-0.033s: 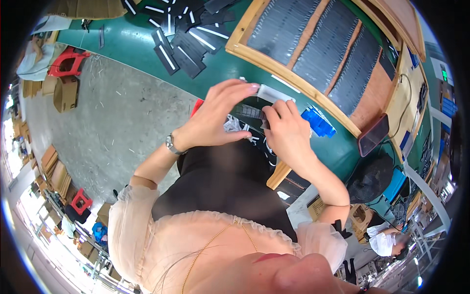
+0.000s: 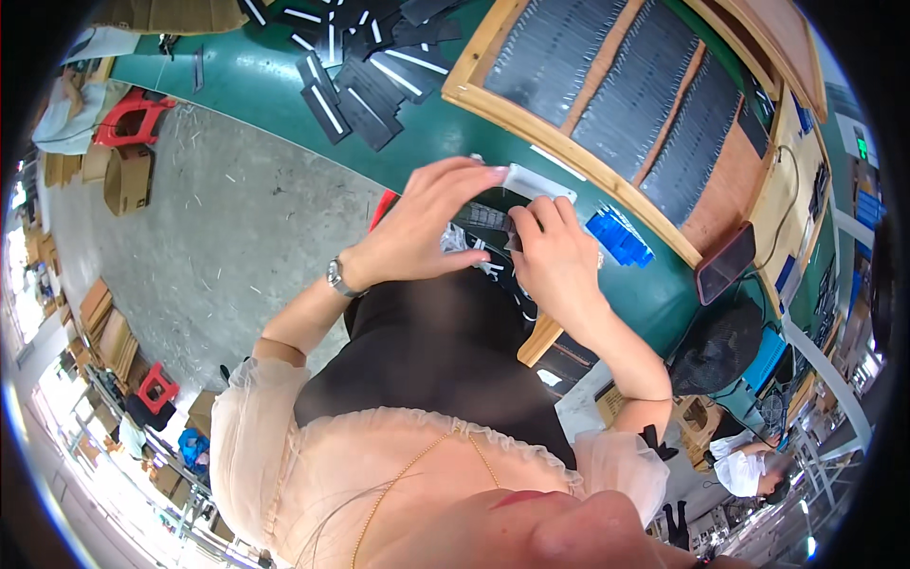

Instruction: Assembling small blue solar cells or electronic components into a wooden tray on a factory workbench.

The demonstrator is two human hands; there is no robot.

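Observation:
My left hand [image 2: 417, 226] is open over the near edge of the green table [image 2: 427, 152], its thumb stretched apart from its fingers and nothing visibly gripped. My right hand [image 2: 557, 251] faces it, fingers curled and pinching one end of a thin dark grey piece [image 2: 488, 218] that reaches toward the left palm. A white block-like holder [image 2: 540, 183] lies on the table just beyond the fingertips. Blue flat pieces [image 2: 618, 237] sit in a small pile beside my right hand. Below the hands, white scraps [image 2: 458, 239] show; the left hand partly covers them.
Black flat pieces with white strips [image 2: 370, 100] lie heaped at the far side. A wooden frame [image 2: 569, 142] holds rows of dark parts. Near it a phone [image 2: 725, 264] leans by a black mesh fan [image 2: 718, 346]. Red stools [image 2: 133, 119] stand on the floor at left.

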